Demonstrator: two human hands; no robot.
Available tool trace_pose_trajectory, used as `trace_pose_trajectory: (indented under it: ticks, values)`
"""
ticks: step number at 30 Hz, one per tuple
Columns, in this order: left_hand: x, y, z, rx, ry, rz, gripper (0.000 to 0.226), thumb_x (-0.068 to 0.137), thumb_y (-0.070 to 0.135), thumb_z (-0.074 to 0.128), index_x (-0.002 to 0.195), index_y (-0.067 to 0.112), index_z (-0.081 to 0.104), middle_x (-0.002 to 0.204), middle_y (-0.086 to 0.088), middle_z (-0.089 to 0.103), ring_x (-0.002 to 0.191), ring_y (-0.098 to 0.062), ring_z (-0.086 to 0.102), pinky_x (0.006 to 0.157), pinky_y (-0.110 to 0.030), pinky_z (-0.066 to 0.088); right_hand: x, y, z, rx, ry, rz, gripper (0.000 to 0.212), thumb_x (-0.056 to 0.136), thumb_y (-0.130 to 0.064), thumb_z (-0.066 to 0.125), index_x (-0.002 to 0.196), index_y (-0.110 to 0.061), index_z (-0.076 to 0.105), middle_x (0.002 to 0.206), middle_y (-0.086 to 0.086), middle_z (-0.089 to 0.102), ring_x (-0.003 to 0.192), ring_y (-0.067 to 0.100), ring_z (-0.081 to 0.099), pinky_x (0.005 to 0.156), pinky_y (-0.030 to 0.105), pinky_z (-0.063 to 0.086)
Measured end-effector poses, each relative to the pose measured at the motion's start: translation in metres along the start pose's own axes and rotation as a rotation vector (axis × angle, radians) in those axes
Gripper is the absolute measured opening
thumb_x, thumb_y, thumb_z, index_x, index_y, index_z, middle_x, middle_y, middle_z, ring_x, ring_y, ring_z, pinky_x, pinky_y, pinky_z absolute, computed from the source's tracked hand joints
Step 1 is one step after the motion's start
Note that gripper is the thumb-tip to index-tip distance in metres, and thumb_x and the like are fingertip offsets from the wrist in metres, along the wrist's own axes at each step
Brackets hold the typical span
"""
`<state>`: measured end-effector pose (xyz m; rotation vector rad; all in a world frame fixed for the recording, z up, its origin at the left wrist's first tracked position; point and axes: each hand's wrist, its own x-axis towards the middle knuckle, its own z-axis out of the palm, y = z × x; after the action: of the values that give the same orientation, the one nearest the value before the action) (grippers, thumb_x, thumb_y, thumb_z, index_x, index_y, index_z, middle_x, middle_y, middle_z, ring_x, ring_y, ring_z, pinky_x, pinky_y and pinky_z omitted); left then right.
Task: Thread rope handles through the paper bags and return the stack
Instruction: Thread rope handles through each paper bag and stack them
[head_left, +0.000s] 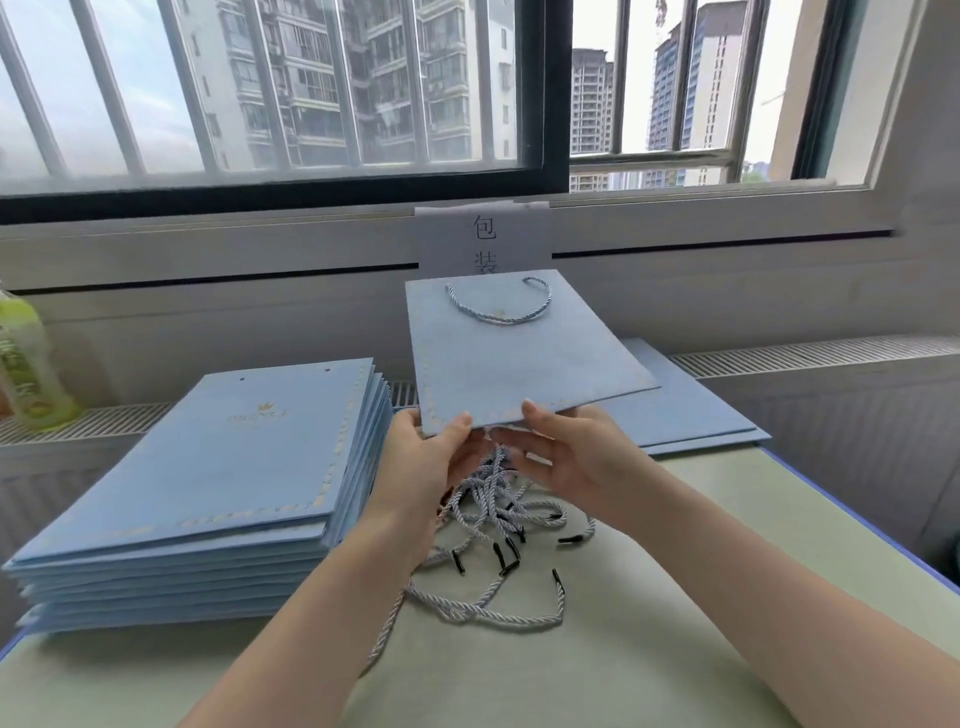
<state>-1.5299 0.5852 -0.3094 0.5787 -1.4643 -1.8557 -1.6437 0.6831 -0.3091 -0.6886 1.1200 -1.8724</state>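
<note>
Head view: bag stack (218, 467) left, ropes (493, 519) under hands (498, 457).

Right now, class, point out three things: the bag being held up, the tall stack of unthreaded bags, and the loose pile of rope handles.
held bag (524, 358), head view, middle of its blue face.
tall stack (249, 452), head view, top bag's face.
rope handles (498, 519), head view, tangle's middle.
</note>
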Motion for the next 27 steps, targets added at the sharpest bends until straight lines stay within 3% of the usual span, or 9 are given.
trace_pose_trajectory:
  ticks: [3,5,8,12,15,18,21,24,27]
  values:
    - [-0.001,-0.007,-0.003,0.591,-0.066,0.129,0.022,0.095,0.025,0.054,0.111,0.011,0.052,0.103,-0.004,0.065,0.089,-0.017,0.064,0.082,-0.033,0.054,0.006,-0.005,-0.004,0.119,0.331,-0.088,0.01,0.096,0.0,0.045,0.086,-0.003,0.045,0.075,0.014,0.056,0.056,0.016,0.068,0.045,0.018,0.051]
    - [-0.003,-0.018,-0.003,0.895,-0.102,0.243,0.024,0.096,0.028,0.052,0.114,0.013,0.052,0.104,-0.001,0.062,0.096,-0.017,0.06,0.088,-0.04,0.05,0.007,-0.011,-0.015,0.098,0.482,-0.124,0.017,0.096,0.002,0.042,0.08,-0.003,0.044,0.071,0.011,0.053,0.05,0.014,0.064,0.04,0.016,0.047]
    - [-0.006,-0.028,-0.003,1.331,-0.078,0.44,0.028,0.097,0.03,0.046,0.122,0.017,0.047,0.111,0.003,0.057,0.105,-0.017,0.052,0.093,-0.037,0.044,0.006,-0.023,-0.035,0.03,0.63,-0.155,0.02,0.094,0.004,0.04,0.076,-0.003,0.044,0.069,0.01,0.052,0.048,0.012,0.062,0.038,0.015,0.045]
    - [-0.006,-0.031,-0.006,1.434,-0.094,0.371,0.027,0.097,0.032,0.042,0.121,0.02,0.045,0.12,0.002,0.055,0.113,-0.018,0.048,0.097,-0.038,0.041,0.01,-0.032,-0.061,-0.021,0.77,-0.156,0.01,0.09,0.006,0.038,0.087,0.001,0.046,0.069,0.012,0.053,0.043,0.01,0.061,0.04,0.015,0.048]
    - [-0.003,-0.031,-0.007,1.554,-0.111,0.321,0.028,0.097,0.032,0.042,0.122,0.02,0.044,0.125,0.001,0.052,0.118,-0.021,0.044,0.098,-0.038,0.038,0.013,-0.026,-0.074,-0.03,0.816,-0.119,0.021,0.09,0.005,0.039,0.108,-0.001,0.045,0.079,0.012,0.057,0.041,0.011,0.063,0.044,0.017,0.051]
    - [-0.002,-0.03,-0.008,1.58,-0.126,0.29,0.029,0.097,0.031,0.044,0.123,0.018,0.045,0.126,0.0,0.05,0.12,-0.022,0.043,0.1,-0.038,0.037,0.015,-0.021,-0.08,-0.105,0.846,-0.097,0.009,0.093,-0.001,0.044,0.096,0.004,0.051,0.079,0.013,0.061,0.039,0.012,0.062,0.041,0.017,0.051]
    - [-0.001,-0.03,-0.009,1.604,-0.135,0.275,0.03,0.097,0.03,0.044,0.122,0.016,0.048,0.126,-0.002,0.05,0.119,-0.022,0.043,0.1,-0.038,0.036,0.014,-0.02,-0.086,-0.214,0.892,-0.095,0.025,0.097,-0.013,0.045,0.077,0.0,0.052,0.068,0.01,0.06,0.049,0.014,0.058,0.034,0.014,0.044]
    - [-0.002,-0.029,-0.008,1.62,-0.143,0.271,0.031,0.097,0.031,0.042,0.123,0.015,0.048,0.127,-0.002,0.049,0.12,-0.023,0.042,0.101,-0.038,0.036,0.013,-0.02,-0.089,-0.213,0.916,-0.083,0.023,0.097,-0.016,0.046,0.083,0.0,0.052,0.071,0.01,0.061,0.051,0.013,0.058,0.034,0.013,0.042]
    - [-0.001,-0.03,-0.008,1.615,-0.155,0.269,0.032,0.097,0.032,0.041,0.124,0.015,0.049,0.128,-0.003,0.049,0.121,-0.023,0.041,0.101,-0.039,0.036,0.014,-0.018,-0.091,-0.076,0.89,-0.108,0.015,0.097,-0.013,0.048,0.102,0.0,0.045,0.081,0.014,0.062,0.043,0.012,0.062,0.039,0.018,0.049]
